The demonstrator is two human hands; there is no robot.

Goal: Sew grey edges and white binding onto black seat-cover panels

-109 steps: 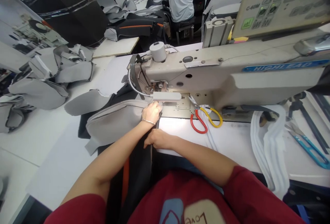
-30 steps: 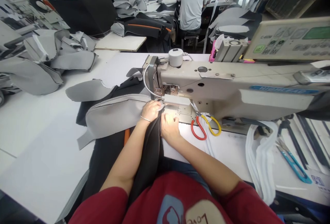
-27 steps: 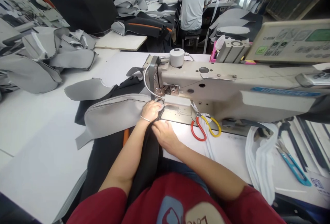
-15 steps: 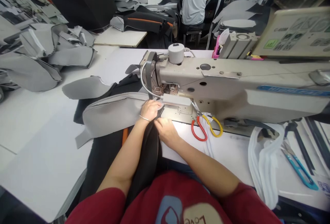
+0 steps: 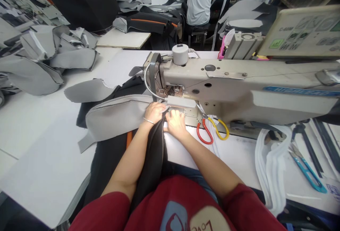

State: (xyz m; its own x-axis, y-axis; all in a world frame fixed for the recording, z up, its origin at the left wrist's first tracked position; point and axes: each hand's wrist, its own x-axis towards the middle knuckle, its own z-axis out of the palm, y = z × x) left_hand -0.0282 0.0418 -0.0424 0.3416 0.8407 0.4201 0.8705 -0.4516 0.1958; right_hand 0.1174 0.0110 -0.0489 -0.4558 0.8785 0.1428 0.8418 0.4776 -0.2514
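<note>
White worktable (image 5: 50, 153), sewing machine (image 5: 228, 82) across it, black fabric (image 5: 106, 163) hanging partly off it, heaped grey pieces (image 5: 44, 54) at left, looped white tape (image 5: 276, 167), blue-handled snips (image 5: 311, 169), dark strips (image 5: 326, 145), perhaps metal, at right

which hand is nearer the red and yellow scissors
Right: the right hand is left of the red-yellow scissors, not touching; the left hand is farther left, on the gray piece.

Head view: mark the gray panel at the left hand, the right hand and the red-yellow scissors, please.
Gray panel (image 5: 117, 119), head view: middle of its broad face.
Right hand (image 5: 175, 123), head view: back of the hand.
Red-yellow scissors (image 5: 205, 116), head view: pivot between blades and handles.
</note>
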